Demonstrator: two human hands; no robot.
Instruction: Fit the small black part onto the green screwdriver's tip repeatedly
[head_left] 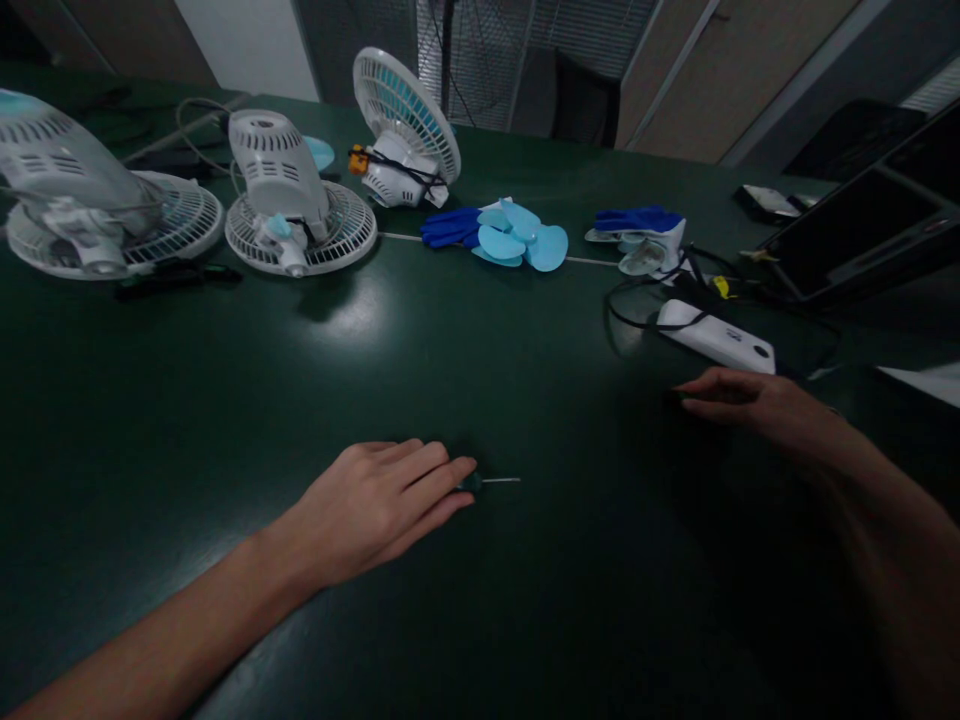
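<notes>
My left hand [394, 500] is closed around the handle of a small screwdriver [500, 480], low over the dark green table. Its thin metal shaft points right; most of the dark green handle is hidden under my fingers. Further right, my right hand [739, 395] pinches a small dark object [675, 397] between thumb and fingertips, too dark to make out. Just beyond that hand lies a white oblong device [716, 337] with a black cable [637, 322] over it.
White fans stand at the back left: one [82, 215] at the edge, a second [300, 220] face down, a third [405, 130] tilted. A light blue fan blade [523, 240] lies by blue gloves [450, 228]. Another glove [641, 220] and a dark monitor [870, 220] are to the right.
</notes>
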